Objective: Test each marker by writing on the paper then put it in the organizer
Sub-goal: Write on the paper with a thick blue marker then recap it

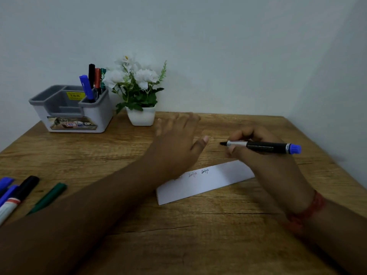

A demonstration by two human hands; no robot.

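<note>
Right hand (pixel 264 153), right of centre: fingers clenched around a black-barrelled marker (pixel 260 146), which lies nearly level, bare tip pointing toward frame centre, blue cap seated on its tail end at the right. The marker is held above the wooden table (pixel 198 235), clear of the paper. Red thread band (pixel 309 211) on the right wrist. Left hand (pixel 176 139), centre frame: fingers spread and released, grasping nothing, motion-blurred, thumb tip near the marker's tip but apart from it; whether the palm touches the table cannot be told. Paper (pixel 210 181), a narrow white strip, lies flat below and between the two hands, angled up toward the right; small handwritten words show near its upper edge, its far right end is hidden behind the right hand. Organizer (pixel 73 110), grey and white, stands in the upper left of the frame against the wall; its right compartment holds four capped markers upright: blue (pixel 86 87), black (pixel 91 75), red-orange (pixel 97 78), green (pixel 103 76). White potted flowers (pixel 137 84) stand just beside the organizer on its right. Lower left edge of frame: loose markers on the table, two blue (pixel 7 187), one black-capped with a white barrel (pixel 19 193), one green (pixel 48 197), well apart from the paper.
</note>
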